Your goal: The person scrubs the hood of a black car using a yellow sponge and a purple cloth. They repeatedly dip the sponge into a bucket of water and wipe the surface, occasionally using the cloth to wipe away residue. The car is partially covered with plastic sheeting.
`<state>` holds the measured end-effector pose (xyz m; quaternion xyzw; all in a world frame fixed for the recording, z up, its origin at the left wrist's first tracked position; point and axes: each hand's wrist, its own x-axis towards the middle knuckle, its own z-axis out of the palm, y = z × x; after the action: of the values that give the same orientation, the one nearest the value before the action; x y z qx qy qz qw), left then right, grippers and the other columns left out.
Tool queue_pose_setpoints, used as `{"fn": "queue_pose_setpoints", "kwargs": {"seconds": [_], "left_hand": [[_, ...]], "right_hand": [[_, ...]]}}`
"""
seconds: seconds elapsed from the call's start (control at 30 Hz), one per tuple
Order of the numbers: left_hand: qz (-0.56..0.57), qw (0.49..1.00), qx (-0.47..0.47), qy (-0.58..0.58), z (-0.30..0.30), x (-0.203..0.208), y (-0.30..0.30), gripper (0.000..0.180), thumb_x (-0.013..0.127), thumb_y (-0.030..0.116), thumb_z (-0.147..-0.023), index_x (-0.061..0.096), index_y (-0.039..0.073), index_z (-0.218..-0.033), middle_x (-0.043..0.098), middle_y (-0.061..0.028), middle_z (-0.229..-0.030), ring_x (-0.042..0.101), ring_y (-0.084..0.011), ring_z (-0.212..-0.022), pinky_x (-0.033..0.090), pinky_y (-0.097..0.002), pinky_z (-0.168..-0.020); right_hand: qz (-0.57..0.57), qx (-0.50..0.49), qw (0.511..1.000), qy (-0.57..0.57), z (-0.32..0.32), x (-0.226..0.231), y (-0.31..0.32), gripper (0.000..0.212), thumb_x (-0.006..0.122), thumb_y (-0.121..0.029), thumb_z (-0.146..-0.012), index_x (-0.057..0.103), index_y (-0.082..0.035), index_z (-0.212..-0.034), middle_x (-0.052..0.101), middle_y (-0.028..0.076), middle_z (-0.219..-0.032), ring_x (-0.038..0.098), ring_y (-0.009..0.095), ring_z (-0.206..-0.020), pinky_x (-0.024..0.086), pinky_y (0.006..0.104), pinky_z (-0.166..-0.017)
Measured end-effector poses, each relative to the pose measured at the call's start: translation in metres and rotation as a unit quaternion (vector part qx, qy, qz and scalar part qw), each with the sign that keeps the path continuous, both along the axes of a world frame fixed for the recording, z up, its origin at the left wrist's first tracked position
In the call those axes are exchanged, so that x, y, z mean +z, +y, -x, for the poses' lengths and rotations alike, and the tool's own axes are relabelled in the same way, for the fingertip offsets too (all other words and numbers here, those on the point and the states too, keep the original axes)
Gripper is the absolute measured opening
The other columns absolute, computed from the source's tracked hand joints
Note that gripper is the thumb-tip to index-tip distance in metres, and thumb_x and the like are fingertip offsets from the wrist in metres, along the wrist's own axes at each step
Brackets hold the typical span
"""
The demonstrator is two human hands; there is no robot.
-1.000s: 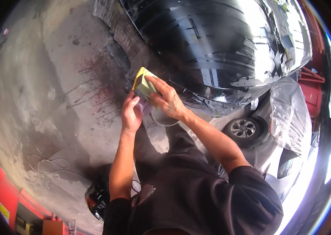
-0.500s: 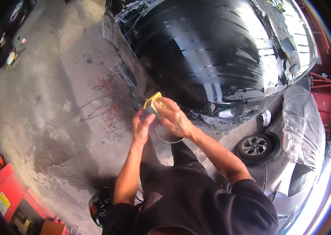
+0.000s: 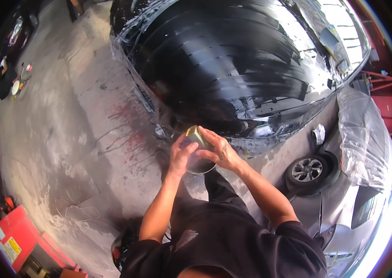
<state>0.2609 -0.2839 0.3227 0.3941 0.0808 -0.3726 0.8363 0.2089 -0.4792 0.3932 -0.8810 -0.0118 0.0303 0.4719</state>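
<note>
In front of my body, both hands meet at a small block (image 3: 197, 135) with a grey-green face and a yellow edge, which looks like a sanding block. My left hand (image 3: 180, 155) grips its left side, thumb lying across the near end. My right hand (image 3: 222, 152) holds the right side, forefinger along the top edge and thumb underneath. Under the hands shows the thin round rim of what looks like a bucket (image 3: 203, 173), mostly hidden. Just beyond is a car's glossy black bonnet (image 3: 214, 69), streaked and wet-looking.
Clear plastic sheeting (image 3: 128, 69) edges the bonnet. At right stands a silver car with a dark wheel (image 3: 308, 170) and a plastic cover (image 3: 365, 134). A red machine (image 3: 15, 236) sits at lower left. A loose thin cable (image 3: 82, 212) lies on the stained concrete floor (image 3: 52, 139).
Both hands have come nearer to me and slightly right with the block, which now tilts upright. The right fingers have shifted from across its top to its right side.
</note>
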Motion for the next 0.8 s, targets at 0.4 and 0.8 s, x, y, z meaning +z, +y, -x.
{"fn": "queue_pose_setpoints", "kwargs": {"seconds": [0.4, 0.8], "left_hand": [[-0.135, 0.985, -0.104, 0.023, 0.035, -0.091, 0.035, 0.033, 0.069, 0.031, -0.115, 0.073, 0.007, -0.136, 0.074, -0.0040, -0.106, 0.071, -0.0110, -0.082, 0.062, -0.0288, -0.062], [-0.326, 0.906, 0.232, 0.137, 0.076, -0.240, 0.097, 0.029, 0.072, 0.027, -0.109, 0.072, 0.018, -0.136, 0.069, 0.0008, -0.096, 0.063, -0.0117, -0.070, 0.058, -0.0347, -0.055]], "right_hand": [[-0.164, -0.238, 0.933, 0.215, 0.041, -0.016, -0.047, 0.081, 0.084, -0.015, -0.100, 0.047, 0.009, -0.167, 0.065, 0.020, -0.160, 0.062, 0.026, -0.144, 0.047, 0.0355, -0.122], [-0.081, -0.062, 0.976, 0.192, 0.002, -0.043, -0.074, 0.086, 0.088, -0.031, -0.096, 0.052, 0.006, -0.166, 0.072, 0.018, -0.145, 0.067, 0.021, -0.126, 0.052, 0.0338, -0.111]]}}
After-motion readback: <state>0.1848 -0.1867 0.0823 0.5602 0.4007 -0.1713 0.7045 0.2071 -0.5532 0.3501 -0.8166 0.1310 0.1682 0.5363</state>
